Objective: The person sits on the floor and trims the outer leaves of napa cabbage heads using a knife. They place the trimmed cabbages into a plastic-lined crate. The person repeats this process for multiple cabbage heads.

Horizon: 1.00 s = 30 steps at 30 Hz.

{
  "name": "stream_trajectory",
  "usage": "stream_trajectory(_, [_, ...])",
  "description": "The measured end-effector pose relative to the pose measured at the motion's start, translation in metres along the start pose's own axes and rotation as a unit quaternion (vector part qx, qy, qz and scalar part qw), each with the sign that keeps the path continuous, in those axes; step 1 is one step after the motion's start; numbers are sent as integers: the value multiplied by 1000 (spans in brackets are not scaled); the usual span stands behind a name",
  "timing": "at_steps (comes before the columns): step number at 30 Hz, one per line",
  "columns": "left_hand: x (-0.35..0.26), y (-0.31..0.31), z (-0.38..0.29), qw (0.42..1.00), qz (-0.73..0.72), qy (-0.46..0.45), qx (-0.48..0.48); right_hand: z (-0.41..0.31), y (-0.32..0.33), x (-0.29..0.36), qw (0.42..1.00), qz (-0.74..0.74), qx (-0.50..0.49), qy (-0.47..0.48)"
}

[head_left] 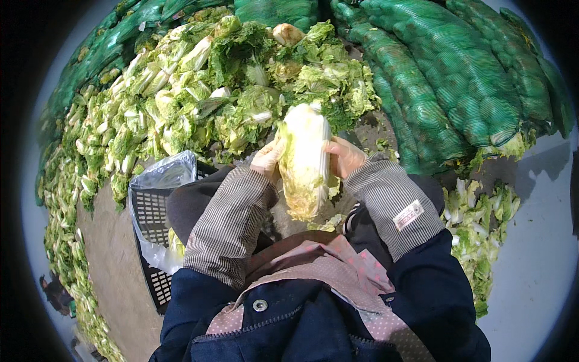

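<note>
Between my two hands, a napa cabbage is held upright over my lap, its white stem end away from me and its yellowish leafy end towards me. My left hand grips its left side, with the fingertips partly hidden by leaves. On the opposite side, my right hand presses the pale outer ribs with thumb and fingers. Just beyond the cabbage lies a broad heap of napa cabbages and loose leaves. A loose leaf rests below the cabbage, near my apron.
A black plastic crate lined with a clear plastic bag stands to my left. Green mesh sacks full of produce lie at the far right. More discarded leaves lie to my right. Concrete floor shows at left.
</note>
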<state>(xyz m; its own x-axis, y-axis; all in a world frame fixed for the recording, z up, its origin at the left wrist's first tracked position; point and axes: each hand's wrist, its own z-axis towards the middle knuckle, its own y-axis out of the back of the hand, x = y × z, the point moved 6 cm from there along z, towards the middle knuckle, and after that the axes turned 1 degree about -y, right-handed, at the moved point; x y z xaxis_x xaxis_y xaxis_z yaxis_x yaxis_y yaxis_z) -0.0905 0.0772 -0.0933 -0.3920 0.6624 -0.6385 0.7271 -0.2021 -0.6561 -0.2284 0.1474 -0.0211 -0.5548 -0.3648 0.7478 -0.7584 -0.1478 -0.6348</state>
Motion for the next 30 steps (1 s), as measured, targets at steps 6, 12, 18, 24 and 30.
stream_trajectory(6, [-3,11,5,998,25,22,62,16,-4,-27,992,122,27,13])
stream_trajectory(12, [5,2,-1,980,68,97,158,23,16,-34,997,75,-28,6])
stream_trajectory(18, [9,-9,0,983,83,50,157,22,36,1,913,-387,-127,8])
stream_trajectory(24, [13,-19,14,961,137,-57,235,19,35,-6,866,-481,-135,0])
stream_trajectory(30, [38,21,19,993,74,87,30,34,37,-49,941,-322,-105,-16])
